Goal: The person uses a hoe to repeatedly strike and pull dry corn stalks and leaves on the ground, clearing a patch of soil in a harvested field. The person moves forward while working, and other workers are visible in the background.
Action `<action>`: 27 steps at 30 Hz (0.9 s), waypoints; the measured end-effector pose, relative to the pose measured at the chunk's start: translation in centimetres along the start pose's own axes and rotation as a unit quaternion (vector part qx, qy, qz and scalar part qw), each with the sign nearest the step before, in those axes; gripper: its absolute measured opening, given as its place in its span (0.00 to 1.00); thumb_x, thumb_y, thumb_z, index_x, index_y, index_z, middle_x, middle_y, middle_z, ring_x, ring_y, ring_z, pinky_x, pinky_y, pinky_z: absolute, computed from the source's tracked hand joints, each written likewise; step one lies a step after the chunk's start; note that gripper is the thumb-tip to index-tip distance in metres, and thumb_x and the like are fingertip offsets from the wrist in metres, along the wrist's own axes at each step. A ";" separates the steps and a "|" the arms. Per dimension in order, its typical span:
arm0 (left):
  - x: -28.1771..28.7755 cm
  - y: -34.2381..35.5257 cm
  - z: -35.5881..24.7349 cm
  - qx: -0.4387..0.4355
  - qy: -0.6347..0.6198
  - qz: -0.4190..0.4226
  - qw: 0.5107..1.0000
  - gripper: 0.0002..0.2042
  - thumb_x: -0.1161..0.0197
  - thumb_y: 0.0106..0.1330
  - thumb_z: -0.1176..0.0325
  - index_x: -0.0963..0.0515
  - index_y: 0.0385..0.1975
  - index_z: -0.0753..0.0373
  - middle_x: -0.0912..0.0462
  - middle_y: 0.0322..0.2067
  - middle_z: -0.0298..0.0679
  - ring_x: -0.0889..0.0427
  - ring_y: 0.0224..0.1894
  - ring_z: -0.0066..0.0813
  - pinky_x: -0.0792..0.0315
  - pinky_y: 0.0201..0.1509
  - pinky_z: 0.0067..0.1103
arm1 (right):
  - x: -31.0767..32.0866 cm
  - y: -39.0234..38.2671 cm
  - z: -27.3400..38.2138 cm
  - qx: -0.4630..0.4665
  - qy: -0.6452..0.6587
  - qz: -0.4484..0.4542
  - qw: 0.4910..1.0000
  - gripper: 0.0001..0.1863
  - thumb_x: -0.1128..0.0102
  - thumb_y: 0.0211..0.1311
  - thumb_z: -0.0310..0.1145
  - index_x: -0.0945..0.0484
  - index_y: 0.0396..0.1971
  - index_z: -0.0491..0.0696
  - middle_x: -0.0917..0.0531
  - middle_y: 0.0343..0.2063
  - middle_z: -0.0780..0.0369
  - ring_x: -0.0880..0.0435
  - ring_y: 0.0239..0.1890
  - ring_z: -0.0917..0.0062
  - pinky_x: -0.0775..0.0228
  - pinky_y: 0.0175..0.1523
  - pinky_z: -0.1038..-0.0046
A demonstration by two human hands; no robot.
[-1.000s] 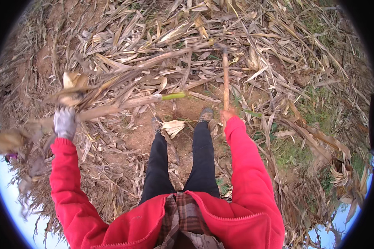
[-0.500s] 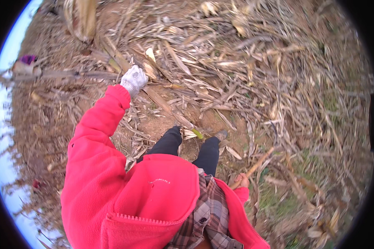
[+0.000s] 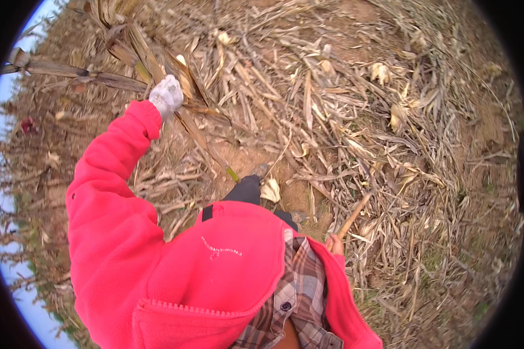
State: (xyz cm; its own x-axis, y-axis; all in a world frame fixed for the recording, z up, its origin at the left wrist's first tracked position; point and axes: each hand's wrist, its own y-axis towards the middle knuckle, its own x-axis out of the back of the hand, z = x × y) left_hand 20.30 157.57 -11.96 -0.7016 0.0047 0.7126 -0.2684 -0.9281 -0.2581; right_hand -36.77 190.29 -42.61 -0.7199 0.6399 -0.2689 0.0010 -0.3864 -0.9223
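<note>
My left hand point(image 3: 166, 96), in a whitish knit glove, is closed around dry corn stalks point(image 3: 195, 134). One stalk slants from the upper left down past my fist to a cut, greenish lower end near my leg. Another stalk with dry leaves reaches out to the left edge. Brown husks hang beside the glove. Low on the right, my bare right hand point(image 3: 334, 244) is wrapped round the light wooden handle of a sickle point(image 3: 355, 216). Its thin dark blade is hard to make out against the litter. My red sleeve partly hides that hand.
Cut stalks and dry leaves point(image 3: 390, 157) cover much of the ground ahead and to the right. Pale husks point(image 3: 381, 72) lie among them. Bare brown soil point(image 3: 285, 174) shows by my feet. A small red shape point(image 3: 27, 124) is far off at the left.
My left hand has moved a little up and left in view, carrying the stalks along. My legs have shifted as in a step. The sickle stays low at the right, its handle steeper.
</note>
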 end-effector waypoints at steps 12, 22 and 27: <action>-18.1 -3.5 -2.8 -0.012 0.105 0.204 0.973 0.16 0.53 0.63 0.69 0.20 0.43 0.66 0.20 0.44 0.46 0.26 0.50 0.45 0.38 0.54 0.40 | -10.1 -1.2 1.1 0.060 -0.229 -0.042 0.971 0.10 0.41 0.53 0.32 0.29 0.16 0.47 0.30 0.10 0.64 0.30 0.11 0.76 0.38 0.15 0.74; -28.5 -2.7 1.8 -0.015 0.052 0.266 0.963 0.17 0.50 0.64 0.61 0.20 0.44 0.62 0.21 0.47 0.41 0.26 0.52 0.41 0.37 0.53 0.46 | -17.5 -1.1 0.8 0.098 -0.204 -0.116 0.967 0.11 0.43 0.53 0.29 0.31 0.15 0.46 0.30 0.09 0.61 0.31 0.10 0.72 0.37 0.16 0.69; -29.9 -2.7 3.2 0.002 -0.016 0.347 0.938 0.15 0.48 0.62 0.61 0.19 0.44 0.55 0.18 0.43 0.33 0.23 0.50 0.36 0.34 0.50 0.45 | -20.0 2.7 0.4 0.057 -0.069 -0.081 0.993 0.10 0.43 0.53 0.28 0.32 0.16 0.47 0.31 0.09 0.62 0.32 0.09 0.73 0.37 0.15 0.69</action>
State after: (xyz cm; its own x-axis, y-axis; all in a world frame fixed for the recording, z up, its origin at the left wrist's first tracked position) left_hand 44.06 158.75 -30.47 -0.6862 -0.6115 0.3941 0.2466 -0.7052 -0.6648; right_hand -22.68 176.17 -39.60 -0.7923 0.6059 -0.0723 -0.1956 -0.3644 -0.9105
